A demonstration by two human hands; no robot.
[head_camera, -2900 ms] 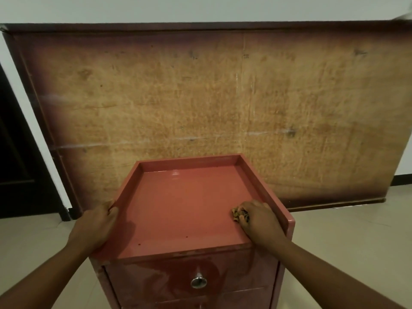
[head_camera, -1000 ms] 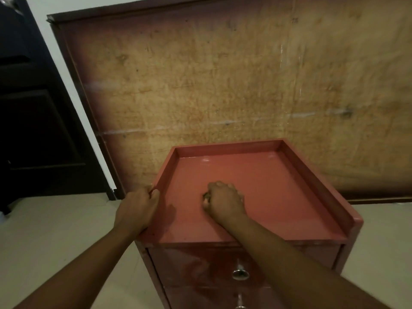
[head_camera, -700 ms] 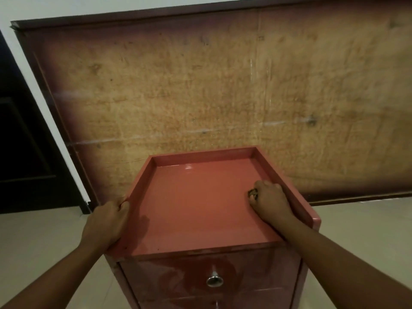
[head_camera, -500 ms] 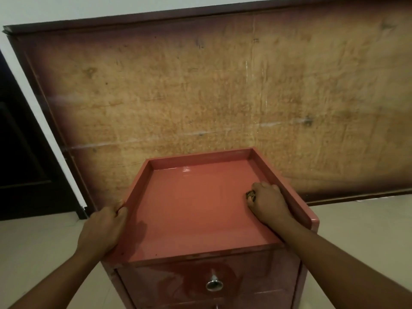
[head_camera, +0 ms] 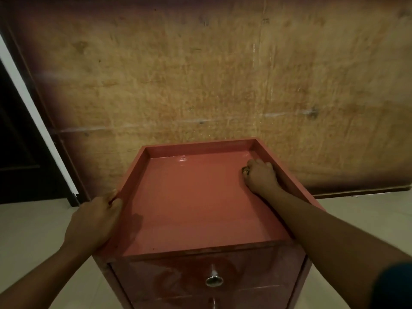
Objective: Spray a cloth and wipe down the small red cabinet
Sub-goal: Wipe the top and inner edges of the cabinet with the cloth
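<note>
The small red cabinet (head_camera: 191, 197) stands in front of me, its glossy top ringed by a raised rim on the left, back and right. My right hand (head_camera: 260, 177) presses a small bunched cloth (head_camera: 245, 170) onto the top near the back right corner; only a scrap of the cloth shows past my fingers. My left hand (head_camera: 93, 221) grips the left rim near the front corner. No spray bottle is in view.
A large worn wooden board (head_camera: 200, 74) leans against the wall right behind the cabinet. A dark doorway (head_camera: 20, 141) lies at the left. Pale tiled floor (head_camera: 29, 237) surrounds the cabinet. Two drawer fronts carry metal knobs (head_camera: 214, 281).
My right hand has slid the cloth from the middle of the top to the right edge, then back toward the far right corner. My left hand has stayed on the left rim.
</note>
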